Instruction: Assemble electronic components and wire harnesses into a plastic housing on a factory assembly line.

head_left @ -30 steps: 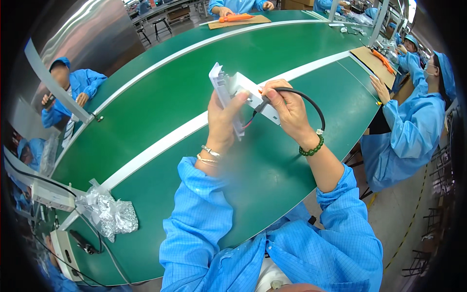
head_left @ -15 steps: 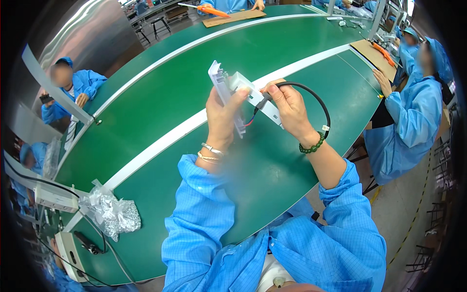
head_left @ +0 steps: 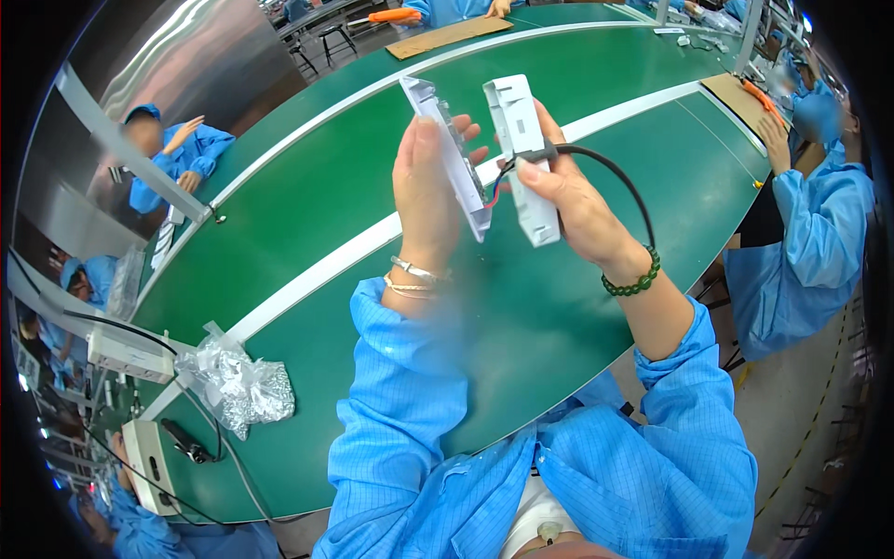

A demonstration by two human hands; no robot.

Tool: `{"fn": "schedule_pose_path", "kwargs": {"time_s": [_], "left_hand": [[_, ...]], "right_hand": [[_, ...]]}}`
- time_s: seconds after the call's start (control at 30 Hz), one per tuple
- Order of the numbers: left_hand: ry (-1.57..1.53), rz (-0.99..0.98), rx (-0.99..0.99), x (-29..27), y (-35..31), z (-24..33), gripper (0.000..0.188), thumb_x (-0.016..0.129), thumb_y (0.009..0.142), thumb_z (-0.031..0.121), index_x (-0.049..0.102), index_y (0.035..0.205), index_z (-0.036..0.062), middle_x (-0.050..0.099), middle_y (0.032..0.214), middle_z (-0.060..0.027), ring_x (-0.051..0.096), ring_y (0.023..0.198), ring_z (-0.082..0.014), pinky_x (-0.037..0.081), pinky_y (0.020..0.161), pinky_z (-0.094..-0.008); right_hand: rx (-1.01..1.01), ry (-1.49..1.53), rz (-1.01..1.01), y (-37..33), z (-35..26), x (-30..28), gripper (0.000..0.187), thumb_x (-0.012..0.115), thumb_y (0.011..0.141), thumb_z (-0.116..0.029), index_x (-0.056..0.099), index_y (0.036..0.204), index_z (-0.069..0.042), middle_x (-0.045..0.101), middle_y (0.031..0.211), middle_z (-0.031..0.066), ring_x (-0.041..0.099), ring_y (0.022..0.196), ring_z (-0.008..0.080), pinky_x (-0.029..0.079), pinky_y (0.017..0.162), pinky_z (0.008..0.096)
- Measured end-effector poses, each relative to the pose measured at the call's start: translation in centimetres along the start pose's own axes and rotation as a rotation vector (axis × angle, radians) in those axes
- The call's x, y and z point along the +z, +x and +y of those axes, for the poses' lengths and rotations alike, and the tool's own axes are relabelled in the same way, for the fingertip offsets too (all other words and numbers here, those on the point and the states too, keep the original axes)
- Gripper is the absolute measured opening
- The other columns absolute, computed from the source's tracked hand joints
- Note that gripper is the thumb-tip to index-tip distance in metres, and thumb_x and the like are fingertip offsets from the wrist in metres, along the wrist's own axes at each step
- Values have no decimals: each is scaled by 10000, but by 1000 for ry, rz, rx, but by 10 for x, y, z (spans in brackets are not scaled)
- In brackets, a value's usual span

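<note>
My left hand (head_left: 424,191) holds a long white plastic housing half (head_left: 456,172) upright between thumb and fingers, its fingertips showing behind it. Parts like a circuit board line its inner side, too small to make out. Facing it across a narrow gap is a second white housing half (head_left: 536,210), gripped in my right hand (head_left: 587,210). A thick black cable (head_left: 626,177) enters this half at a grey-black collar (head_left: 535,152) under my right thumb and loops over my wrist. Thin red and blue wires (head_left: 494,194) run between the two halves.
A clear bag of small metallic parts (head_left: 251,387) lies left on the green table (head_left: 372,373), near a white box (head_left: 144,461) and a black-handled tool (head_left: 186,441). White strips (head_left: 307,279) cross the table. Co-workers in blue sit around it, with cardboard (head_left: 447,37) and orange tools (head_left: 396,16).
The two halves have moved apart. My right hand has turned its half more upright, with the thumb on the collar. My left fingers have opened out behind their half.
</note>
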State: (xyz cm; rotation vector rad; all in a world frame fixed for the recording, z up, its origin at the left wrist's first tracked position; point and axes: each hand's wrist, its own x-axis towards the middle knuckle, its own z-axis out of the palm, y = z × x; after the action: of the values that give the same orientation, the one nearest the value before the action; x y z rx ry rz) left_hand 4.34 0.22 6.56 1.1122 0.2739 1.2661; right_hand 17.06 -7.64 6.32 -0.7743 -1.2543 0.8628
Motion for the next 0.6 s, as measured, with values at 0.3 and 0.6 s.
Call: {"fn": "schedule_pose_path", "kwargs": {"time_s": [0.3, 0.6], "left_hand": [[-37, -35, 47, 13, -6, -9, 529, 404, 905, 459, 458, 1179, 9, 564, 1047, -108, 570, 916, -179, 480, 791, -299], [36, -21, 135, 23, -9, -9, 533, 399, 903, 482, 473, 1171, 27, 569, 1026, -80, 566, 893, -134, 479, 750, -246]], "right_hand": [[-208, -264, 44, 17, 6, 15, 705, 517, 870, -307, 144, 1373, 15, 442, 1173, 138, 440, 1073, 175, 354, 920, 307], [-223, -163, -5, 20, 11, 25, 741, 479, 885, -333, 108, 1347, 112, 326, 1308, 207, 324, 1233, 245, 263, 1013, 326]]}}
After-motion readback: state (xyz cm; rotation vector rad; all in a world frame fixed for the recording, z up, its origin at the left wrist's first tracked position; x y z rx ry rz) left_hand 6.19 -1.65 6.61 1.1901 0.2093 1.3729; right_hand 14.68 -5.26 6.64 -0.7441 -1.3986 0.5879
